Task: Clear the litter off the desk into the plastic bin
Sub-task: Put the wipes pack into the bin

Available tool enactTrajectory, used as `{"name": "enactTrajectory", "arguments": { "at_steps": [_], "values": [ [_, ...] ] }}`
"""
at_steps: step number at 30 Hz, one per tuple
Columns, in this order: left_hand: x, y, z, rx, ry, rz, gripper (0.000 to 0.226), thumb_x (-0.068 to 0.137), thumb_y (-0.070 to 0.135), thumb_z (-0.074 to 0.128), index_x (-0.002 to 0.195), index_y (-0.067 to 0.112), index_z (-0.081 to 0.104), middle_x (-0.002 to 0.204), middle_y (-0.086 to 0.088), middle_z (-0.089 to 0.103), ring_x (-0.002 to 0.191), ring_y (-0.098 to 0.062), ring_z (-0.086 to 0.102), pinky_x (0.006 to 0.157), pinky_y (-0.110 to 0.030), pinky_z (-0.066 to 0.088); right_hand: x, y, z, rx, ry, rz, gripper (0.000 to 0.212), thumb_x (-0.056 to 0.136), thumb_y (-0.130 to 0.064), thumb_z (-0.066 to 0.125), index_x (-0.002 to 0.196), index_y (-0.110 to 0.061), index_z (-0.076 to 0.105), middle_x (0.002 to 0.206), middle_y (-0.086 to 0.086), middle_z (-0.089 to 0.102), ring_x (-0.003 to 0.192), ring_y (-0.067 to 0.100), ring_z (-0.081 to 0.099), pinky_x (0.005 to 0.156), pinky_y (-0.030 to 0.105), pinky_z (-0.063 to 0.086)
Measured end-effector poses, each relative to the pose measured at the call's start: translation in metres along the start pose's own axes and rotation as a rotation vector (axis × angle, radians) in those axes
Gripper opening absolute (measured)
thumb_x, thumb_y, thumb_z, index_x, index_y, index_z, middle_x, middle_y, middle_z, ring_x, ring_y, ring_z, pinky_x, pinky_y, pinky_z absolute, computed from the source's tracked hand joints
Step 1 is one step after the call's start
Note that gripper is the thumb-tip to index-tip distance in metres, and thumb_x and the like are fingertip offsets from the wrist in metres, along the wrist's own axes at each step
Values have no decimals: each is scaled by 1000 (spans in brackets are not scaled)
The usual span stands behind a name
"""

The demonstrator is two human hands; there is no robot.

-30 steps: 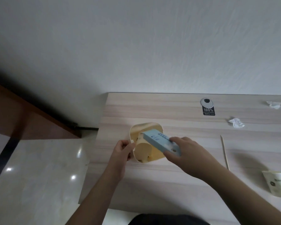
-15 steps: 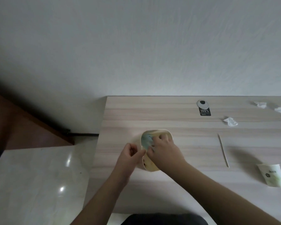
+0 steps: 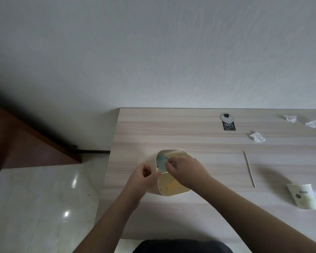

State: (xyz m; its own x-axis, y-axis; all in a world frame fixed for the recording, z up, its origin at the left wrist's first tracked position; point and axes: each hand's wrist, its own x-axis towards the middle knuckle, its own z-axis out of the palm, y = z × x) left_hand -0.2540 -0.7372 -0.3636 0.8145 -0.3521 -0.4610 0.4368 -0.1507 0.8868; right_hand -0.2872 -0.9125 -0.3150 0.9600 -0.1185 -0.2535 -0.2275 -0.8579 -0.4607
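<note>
From the head camera, a black tag (image 3: 229,126) far behind the plastic bin (image 3: 173,187) reads "100%"; the print on the paper cup (image 3: 303,196), well right of the bin, is too small to read. The bin stands on the desk (image 3: 190,216). The left hand (image 3: 144,177) pinches the bin's left rim. The right hand (image 3: 187,170) reaches into its mouth, fingers curled on the blue box (image 3: 161,159) inside. Tissue scraps (image 3: 257,137) and a wooden stick (image 3: 249,168) lie right of the bin.

A textured white wall (image 3: 153,52) rises behind the pale wood-grain surface (image 3: 171,128); glossy light floor tiles (image 3: 44,207) reflect lamps at left.
</note>
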Motion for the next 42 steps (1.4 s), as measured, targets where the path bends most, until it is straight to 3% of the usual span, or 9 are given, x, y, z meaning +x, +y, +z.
{"name": "enactTrajectory", "arguments": {
  "at_steps": [4,10,13,18,23,31,36,39,42],
  "values": [
    [1,4,1,-6,-56,-5,28,71,26,72,86,8,57,62,6,57,51,-8,51,49,-20,42,1,9,-6,59,-110,-33,38,93,-41,42,88,-17,70,77,1,68,70,17,60,58,29,46],
    [2,12,13,7,-75,-13,32,72,26,72,91,5,58,62,5,59,50,-7,52,48,-20,42,-3,11,-5,-235,123,-122,43,88,-55,43,101,-21,66,102,-1,64,99,22,57,72,30,45],
    [5,16,14,-31,-45,-57,25,81,24,70,92,6,56,65,0,53,54,-12,46,52,-25,40,-3,11,-6,-177,76,-131,53,85,-62,49,114,-19,59,120,2,55,113,24,49,82,31,45],
    [9,16,10,-105,3,-91,11,90,17,60,93,7,55,71,-9,43,63,-19,39,61,-33,36,-7,20,-18,-11,-108,-194,55,85,-39,65,134,-22,47,136,2,42,126,23,38,101,35,42],
    [10,15,11,-88,-15,-90,13,90,19,61,93,7,55,69,-6,43,62,-18,39,59,-31,36,-8,21,-22,-271,115,-240,29,95,-34,46,121,-24,55,121,-3,56,112,21,52,94,33,41],
    [4,13,16,-139,-33,-105,11,90,18,60,91,8,57,61,0,50,60,-17,43,64,-34,40,-12,15,-18,-390,230,-106,25,95,-37,43,98,-20,61,93,-1,65,89,23,58,75,32,37],
    [-1,14,14,-60,-110,-102,22,88,22,63,97,4,56,81,-13,51,75,-26,46,70,-36,47,-15,15,-24,-290,314,-58,25,93,-39,52,103,-18,60,89,0,66,80,22,59,70,31,40],
    [-2,15,12,-94,-121,-135,33,77,30,66,95,4,58,67,-6,52,64,-21,48,67,-36,45,-19,15,-26,-299,372,-104,19,84,-29,69,95,-14,67,89,5,64,72,25,59,64,36,49],
    [-2,15,12,-167,-122,-184,27,70,32,67,78,10,54,51,4,40,47,-12,38,61,-32,40,-22,15,-28,-296,391,-124,22,74,-16,79,92,-11,68,78,6,64,62,26,60,58,35,50]
  ]
}}
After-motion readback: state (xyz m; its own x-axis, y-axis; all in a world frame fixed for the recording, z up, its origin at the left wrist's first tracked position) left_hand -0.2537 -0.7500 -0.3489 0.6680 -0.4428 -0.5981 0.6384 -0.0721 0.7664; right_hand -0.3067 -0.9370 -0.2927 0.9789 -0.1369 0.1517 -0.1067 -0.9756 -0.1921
